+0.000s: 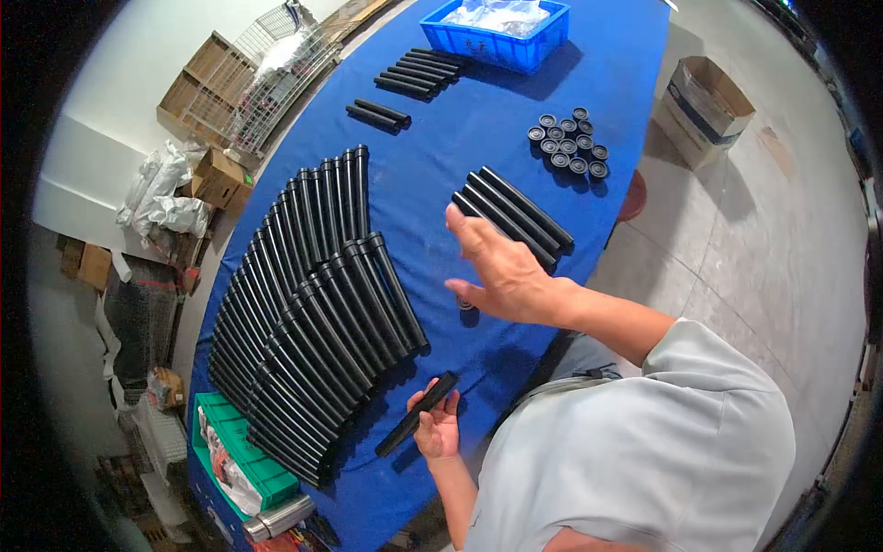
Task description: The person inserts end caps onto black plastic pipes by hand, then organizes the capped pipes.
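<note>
My left hand is closed around a short black tube near the table's front edge. Above the blue cloth, my right hand has its fingers apart and holds nothing. A small round black cap lies just beneath it, partly hidden by the thumb. Close beyond the right hand are several longer black tubes side by side, partly covered by the fingers. Many capped black tubes lie in two fanned rows to the left. A cluster of round black caps sits at the right of the table.
A blue bin with plastic bags stands at the far end, near short black tubes. A green bin and a metal cylinder are at the lower left. A cardboard box stands on the floor at right.
</note>
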Demonstrator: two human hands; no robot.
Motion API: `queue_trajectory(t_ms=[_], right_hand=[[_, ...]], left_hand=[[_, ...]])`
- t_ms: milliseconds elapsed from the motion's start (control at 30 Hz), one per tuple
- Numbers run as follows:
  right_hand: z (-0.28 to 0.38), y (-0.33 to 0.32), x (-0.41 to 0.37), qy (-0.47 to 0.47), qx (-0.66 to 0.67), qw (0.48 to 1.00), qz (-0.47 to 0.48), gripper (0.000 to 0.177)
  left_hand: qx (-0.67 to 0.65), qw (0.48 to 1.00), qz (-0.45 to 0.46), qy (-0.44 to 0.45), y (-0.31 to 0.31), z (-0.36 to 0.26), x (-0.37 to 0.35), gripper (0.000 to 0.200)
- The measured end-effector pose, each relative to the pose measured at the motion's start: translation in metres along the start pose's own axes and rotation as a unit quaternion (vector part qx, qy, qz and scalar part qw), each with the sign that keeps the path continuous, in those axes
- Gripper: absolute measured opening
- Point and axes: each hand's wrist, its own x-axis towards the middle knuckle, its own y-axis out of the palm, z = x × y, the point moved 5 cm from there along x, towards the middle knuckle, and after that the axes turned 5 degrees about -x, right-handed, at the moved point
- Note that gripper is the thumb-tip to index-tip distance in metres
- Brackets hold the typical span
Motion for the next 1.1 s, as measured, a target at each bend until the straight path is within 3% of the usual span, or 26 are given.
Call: queue_trajectory(t_ms=[100, 200, 300, 467, 533, 600, 667, 867, 967, 1033, 1100], right_hand=[[0.018, -0.016, 0.007, -0.065, 0.069, 0.995, -0.013, 0.08], [0.022, 0.02, -0.025, -0.061, 0.138, 0.959, 0.239, 0.078], [0.026, 0.054, -0.069, 0.035, 0.252, 0.893, 0.371, 0.077], [0.051, 0.067, -0.092, 0.116, 0.394, 0.829, 0.381, 0.07], [0.06, 0.075, -0.096, 0.145, 0.466, 0.79, 0.372, 0.058], [0.07, 0.081, -0.095, 0.172, 0.516, 0.751, 0.374, 0.052], [0.076, 0.083, -0.092, 0.148, 0.509, 0.761, 0.374, 0.047], [0.078, 0.083, -0.085, 0.11, 0.471, 0.796, 0.364, 0.038], [0.078, 0.078, -0.083, 0.071, 0.435, 0.825, 0.353, 0.032], [0.078, 0.074, -0.085, 0.022, 0.419, 0.851, 0.317, 0.029], [0.075, 0.074, -0.091, 0.047, 0.408, 0.849, 0.332, 0.032]], left_hand=[[-0.01, 1.0, -0.01, 0.0, 0.001, -0.001, 0.001, 0.039], [-0.04, 0.999, -0.031, 0.013, 0.002, -0.007, -0.007, 0.041], [-0.063, 0.997, -0.039, 0.03, 0.017, -0.011, -0.017, 0.043], [-0.111, 0.987, -0.112, 0.038, 0.041, -0.008, -0.044, 0.046], [-0.194, 0.975, -0.106, -0.003, 0.065, -0.004, -0.049, 0.039], [-0.226, 0.96, -0.165, -0.003, 0.074, -0.003, -0.053, 0.028], [-0.286, 0.948, -0.134, -0.025, 0.071, 0.003, -0.056, 0.023], [-0.218, 0.951, -0.218, 0.001, 0.074, 0.011, -0.056, 0.025], [-0.237, 0.954, -0.185, -0.013, 0.058, 0.017, -0.06, 0.033], [-0.171, 0.975, -0.143, 0.011, 0.067, 0.013, -0.053, 0.039], [-0.128, 0.985, -0.102, 0.05, 0.068, 0.006, -0.042, 0.042]])
